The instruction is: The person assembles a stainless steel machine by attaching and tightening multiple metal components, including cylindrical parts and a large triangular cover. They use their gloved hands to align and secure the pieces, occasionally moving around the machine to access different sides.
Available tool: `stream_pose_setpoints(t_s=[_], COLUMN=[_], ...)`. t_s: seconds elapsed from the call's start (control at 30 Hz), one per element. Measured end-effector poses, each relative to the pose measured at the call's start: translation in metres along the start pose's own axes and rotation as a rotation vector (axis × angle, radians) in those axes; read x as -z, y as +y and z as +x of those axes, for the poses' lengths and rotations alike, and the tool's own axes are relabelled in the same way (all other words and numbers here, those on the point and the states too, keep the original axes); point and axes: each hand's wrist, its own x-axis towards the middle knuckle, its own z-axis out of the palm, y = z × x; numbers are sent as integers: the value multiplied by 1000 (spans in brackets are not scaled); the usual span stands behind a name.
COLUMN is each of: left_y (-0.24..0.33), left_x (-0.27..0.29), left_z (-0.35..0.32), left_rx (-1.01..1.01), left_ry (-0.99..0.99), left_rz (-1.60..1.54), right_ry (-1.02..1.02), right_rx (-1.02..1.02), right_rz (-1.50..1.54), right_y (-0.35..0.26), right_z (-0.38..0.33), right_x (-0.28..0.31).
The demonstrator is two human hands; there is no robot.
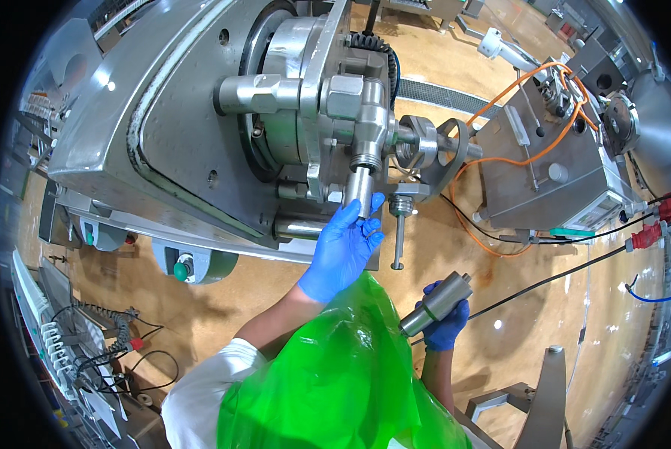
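My left hand (341, 251), in a blue glove, has its fingers round the lower end of a plain metal sleeve (359, 187). The sleeve's upper end meets, or nearly meets, a threaded pipe fitting (369, 131) on the big steel machine (178, 127); I cannot tell if they are joined. Lower right, my blue-gloved right hand (448, 331) is closed round a thick metal cylinder (440, 301). This cylinder is tilted, with a narrower tip at its upper end and a green band near its lower end. Most of the right fingers are hidden behind it.
Just right of the sleeve hangs a bolt (399, 236) with a long shank. A steel cabinet (549, 168) with an orange cable (534, 159) stands at the right. A black cable (549, 280) crosses the tan floor. A rack with coiled hoses (107, 337) is at the left.
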Motion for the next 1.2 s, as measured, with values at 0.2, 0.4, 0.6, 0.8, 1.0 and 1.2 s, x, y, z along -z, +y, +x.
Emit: stream_pose_setpoints(t_s=[0.2, 0.4, 0.6, 0.8, 1.0, 1.2], left_y=[-3, -8, 0, -4, -1, 1], left_x=[-8, 4, -4, -10, -30, -36], left_z=[5, -4, 7, 8, 1, -1], left_rx=[-45, 21, 20, 13, 22, 45], left_ry=[19, -21, -61, 69, 138, 154], left_rz=[-10, -75, -160, -185, -216, -240], right_ry=[-21, -45, -25, -58, -40, -61], right_rx=[6, -15, -39, -63, -62, -80], right_rz=[9, 31, 59, 73, 52, 53], right_y=[-3, -4, -3, -3, 4, 5], right_z=[1, 3, 10, 11, 12, 14], right_x=[7, 11, 12, 5, 3, -3])
